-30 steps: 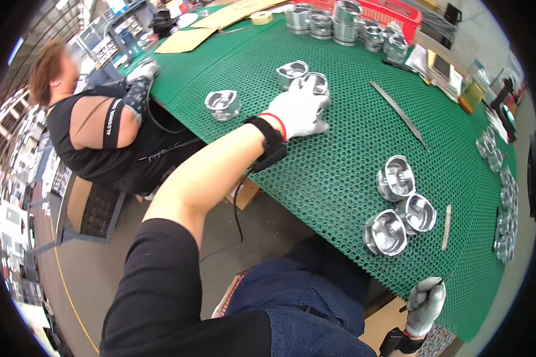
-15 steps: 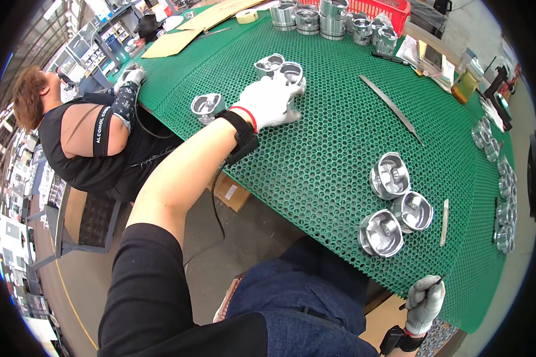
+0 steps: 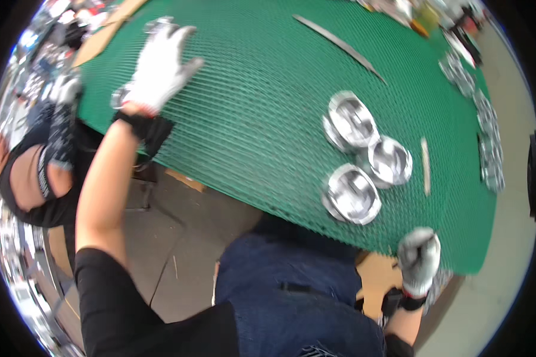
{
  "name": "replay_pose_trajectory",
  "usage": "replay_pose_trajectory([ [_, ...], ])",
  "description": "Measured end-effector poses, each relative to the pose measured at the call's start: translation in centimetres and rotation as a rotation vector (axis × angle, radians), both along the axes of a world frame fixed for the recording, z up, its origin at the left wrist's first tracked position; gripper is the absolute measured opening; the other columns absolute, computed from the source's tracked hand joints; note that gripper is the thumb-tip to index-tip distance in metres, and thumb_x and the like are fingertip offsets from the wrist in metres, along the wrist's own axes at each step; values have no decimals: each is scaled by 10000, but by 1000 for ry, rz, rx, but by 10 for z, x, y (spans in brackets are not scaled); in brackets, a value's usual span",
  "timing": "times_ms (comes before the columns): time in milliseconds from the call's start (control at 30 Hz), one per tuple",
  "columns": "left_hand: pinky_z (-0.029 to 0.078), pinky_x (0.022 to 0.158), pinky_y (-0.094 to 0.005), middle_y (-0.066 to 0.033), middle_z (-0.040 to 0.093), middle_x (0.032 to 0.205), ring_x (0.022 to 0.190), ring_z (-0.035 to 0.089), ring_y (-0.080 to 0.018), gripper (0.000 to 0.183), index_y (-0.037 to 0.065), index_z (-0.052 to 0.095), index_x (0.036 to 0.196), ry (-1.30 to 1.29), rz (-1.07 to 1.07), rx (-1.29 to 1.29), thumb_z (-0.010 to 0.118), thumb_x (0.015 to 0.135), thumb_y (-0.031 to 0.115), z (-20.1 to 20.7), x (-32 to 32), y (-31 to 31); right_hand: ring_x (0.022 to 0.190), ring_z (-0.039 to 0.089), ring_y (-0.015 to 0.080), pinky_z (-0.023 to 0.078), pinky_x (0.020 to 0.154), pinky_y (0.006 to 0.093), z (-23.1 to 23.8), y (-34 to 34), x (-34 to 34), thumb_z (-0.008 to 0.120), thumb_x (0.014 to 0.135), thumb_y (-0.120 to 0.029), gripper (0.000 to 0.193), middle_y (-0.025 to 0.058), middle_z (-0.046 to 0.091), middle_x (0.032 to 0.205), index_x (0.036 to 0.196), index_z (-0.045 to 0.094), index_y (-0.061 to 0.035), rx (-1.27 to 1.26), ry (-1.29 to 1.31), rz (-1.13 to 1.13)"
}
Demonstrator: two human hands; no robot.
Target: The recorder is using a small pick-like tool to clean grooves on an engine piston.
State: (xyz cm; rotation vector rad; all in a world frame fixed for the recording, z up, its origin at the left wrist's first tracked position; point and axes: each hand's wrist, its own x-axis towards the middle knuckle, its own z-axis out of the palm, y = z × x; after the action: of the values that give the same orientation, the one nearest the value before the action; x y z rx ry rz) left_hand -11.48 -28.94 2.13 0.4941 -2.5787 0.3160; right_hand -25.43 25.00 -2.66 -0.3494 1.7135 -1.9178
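Observation:
My left hand (image 3: 161, 70), in a white glove, is at the far left of the green mat with its fingers spread. One metal piston (image 3: 159, 24) shows just past its fingertips, and part of another piston (image 3: 120, 95) beside the wrist. Whatever lies beneath the palm is hidden. Close to the mat's near right edge, my gloved right hand (image 3: 420, 257) is closed around a thin dark pen-like tool (image 3: 396, 265). Between the hands, nearer the right one, three shiny pistons (image 3: 352, 122) stand grouped with hollow ends up. Motion blurs the picture.
A long grey blade-like strip (image 3: 339, 43) lies beyond the three pistons, and a short pale strip (image 3: 426, 166) to their right. More pistons (image 3: 488, 137) line the mat's right edge. A co-worker (image 3: 39, 160) sits at the left; cardboard (image 3: 104, 38) lies beyond.
My left hand has come off the pistons it was on and its fingers have spread. The whole view has shifted, so the mat's contents appear higher and farther left. My right hand keeps the tool.

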Motion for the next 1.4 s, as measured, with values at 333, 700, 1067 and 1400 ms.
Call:
replay_pose_trajectory([
  [333,489,945,-393,-175,633,1151,1083,614,-325,451,-17,603,1195,-10,-496,670,717,764,52,-2,27,222,424,413,90,304,414,239,7,1,-2,616,902,-457,527,11,474,521,874,654,68,-24,-9,99],
  [700,439,977,-475,-181,576,1260,1158,550,-364,503,18,557,1265,100,-650,178,688,797,146,-6,-48,265,433,427,64,313,420,216,4,-1,0,563,918,-389,450,2,513,538,908,675,47,-28,69,114],
  [1067,504,941,-418,-91,619,1192,1070,616,-317,303,80,618,995,-126,-756,131,740,722,128,18,-22,264,407,395,65,294,396,228,-3,7,5,537,949,-376,438,1,476,505,902,665,41,-52,123,119],
  [1400,463,974,-352,-155,566,1257,1149,582,-266,522,-34,496,1295,-553,-427,1699,570,790,76,0,95,287,599,594,232,478,586,343,28,-13,36,703,794,-245,140,60,614,698,782,679,-108,298,994,785],
])
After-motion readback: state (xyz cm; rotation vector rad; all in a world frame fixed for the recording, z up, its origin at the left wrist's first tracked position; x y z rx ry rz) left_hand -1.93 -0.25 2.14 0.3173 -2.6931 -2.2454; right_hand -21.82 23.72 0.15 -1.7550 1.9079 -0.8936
